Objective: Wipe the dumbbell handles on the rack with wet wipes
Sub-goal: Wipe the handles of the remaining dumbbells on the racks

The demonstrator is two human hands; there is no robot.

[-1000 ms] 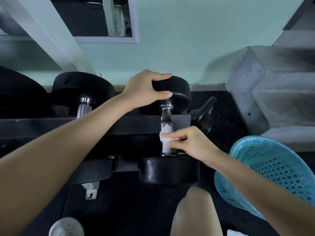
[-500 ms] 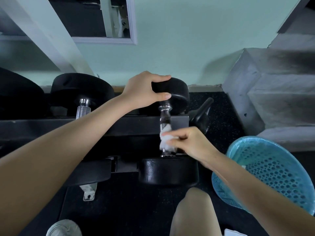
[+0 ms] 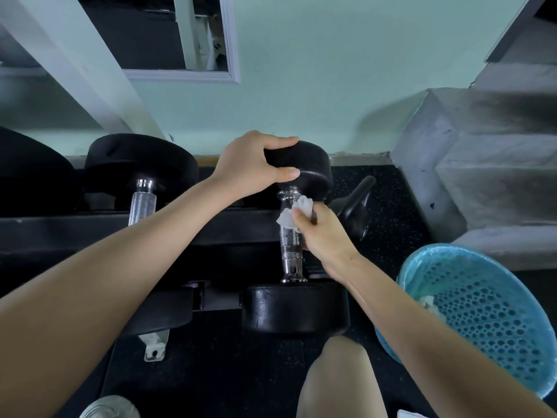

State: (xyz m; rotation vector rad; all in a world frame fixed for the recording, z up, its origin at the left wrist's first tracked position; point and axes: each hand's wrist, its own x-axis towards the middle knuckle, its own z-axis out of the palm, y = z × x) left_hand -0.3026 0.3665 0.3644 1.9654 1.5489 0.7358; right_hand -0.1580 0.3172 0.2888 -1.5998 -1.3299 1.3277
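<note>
Head view: left hand [image 3: 250,167] grips far head of dumbbell [image 3: 297,309] resting across black rack [image 3: 75,227]; right hand [image 3: 324,236] pinches crumpled wet wipe [image 3: 297,211] against upper end of knurled handle [image 3: 291,239]. Blue basket [image 3: 482,312] at right.

A small gym, black dumbbells [image 3: 141,159] sitting on a steel rack [image 3: 75,227], a kettlebell [image 3: 354,211] resting on speckled rubber flooring [image 3: 388,200].

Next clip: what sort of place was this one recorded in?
Most likely a gym's free-weight corner: black dumbbells with knurled steel handles lie across a dark rack, and a kettlebell stands on speckled rubber flooring.
</note>
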